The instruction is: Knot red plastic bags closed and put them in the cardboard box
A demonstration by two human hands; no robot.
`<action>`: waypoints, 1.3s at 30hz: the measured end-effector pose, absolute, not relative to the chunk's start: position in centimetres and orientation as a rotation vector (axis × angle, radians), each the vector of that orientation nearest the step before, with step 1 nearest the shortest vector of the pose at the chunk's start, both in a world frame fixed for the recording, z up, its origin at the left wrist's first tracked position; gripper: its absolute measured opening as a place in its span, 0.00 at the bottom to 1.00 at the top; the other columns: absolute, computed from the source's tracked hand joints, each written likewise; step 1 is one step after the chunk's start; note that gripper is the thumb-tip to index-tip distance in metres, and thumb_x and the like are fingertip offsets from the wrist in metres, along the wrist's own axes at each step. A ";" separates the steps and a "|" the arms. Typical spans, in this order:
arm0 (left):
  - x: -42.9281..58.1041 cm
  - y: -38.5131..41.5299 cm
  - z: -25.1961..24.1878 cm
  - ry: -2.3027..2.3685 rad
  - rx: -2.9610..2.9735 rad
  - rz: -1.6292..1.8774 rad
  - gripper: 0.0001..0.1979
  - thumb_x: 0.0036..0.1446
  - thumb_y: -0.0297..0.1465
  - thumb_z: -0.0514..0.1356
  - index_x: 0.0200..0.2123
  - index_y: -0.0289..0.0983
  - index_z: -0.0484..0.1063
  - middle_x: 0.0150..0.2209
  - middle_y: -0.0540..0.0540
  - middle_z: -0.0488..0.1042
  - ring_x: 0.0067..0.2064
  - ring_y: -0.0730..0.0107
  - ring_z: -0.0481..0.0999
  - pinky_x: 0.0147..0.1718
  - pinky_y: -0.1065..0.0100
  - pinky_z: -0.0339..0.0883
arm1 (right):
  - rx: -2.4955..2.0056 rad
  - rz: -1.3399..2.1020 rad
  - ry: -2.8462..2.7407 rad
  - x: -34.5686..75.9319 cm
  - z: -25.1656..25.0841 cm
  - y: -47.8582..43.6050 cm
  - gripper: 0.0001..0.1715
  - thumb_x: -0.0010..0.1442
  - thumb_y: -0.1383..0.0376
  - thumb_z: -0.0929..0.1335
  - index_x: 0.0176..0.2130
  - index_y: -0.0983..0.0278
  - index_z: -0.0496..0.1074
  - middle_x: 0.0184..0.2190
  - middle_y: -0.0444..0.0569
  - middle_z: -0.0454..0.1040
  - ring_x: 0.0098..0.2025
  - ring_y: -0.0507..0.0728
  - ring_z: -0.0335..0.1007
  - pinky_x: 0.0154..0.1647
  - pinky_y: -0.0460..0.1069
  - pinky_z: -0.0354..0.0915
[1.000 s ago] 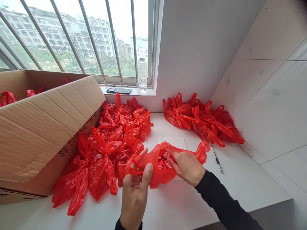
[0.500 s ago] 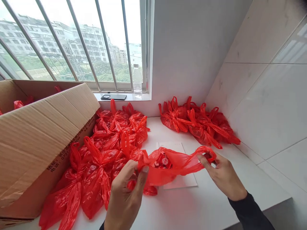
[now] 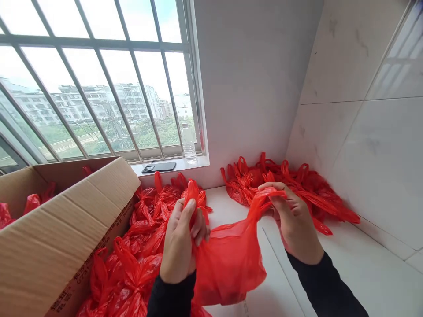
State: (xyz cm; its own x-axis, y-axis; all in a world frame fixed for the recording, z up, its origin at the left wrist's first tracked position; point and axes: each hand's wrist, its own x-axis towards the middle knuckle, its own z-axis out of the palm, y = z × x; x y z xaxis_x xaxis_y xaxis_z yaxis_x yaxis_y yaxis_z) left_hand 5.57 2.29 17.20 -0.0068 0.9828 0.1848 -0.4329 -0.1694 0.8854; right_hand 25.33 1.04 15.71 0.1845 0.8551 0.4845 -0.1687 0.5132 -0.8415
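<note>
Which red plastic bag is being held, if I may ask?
The red plastic bag hanging between the left hand and right hand, each gripping it; neither holds another.

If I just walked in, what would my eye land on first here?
Probably the translucent red plastic bag, held at lower centre by the left hand and the right hand. Next, the heap of knotted red plastic bags at left, beside a large open brown cardboard box.
</note>
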 end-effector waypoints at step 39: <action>5.3 1.5 17.1 0.853 1.677 0.837 0.03 0.57 0.25 0.58 0.34 0.37 0.71 0.30 0.49 0.72 0.29 0.71 0.72 0.29 0.71 0.65 | -0.934 0.982 -1.776 24.2 14.5 3.3 0.20 0.68 0.53 0.62 0.57 0.53 0.67 0.49 0.47 0.73 0.53 0.58 0.68 0.55 0.52 0.63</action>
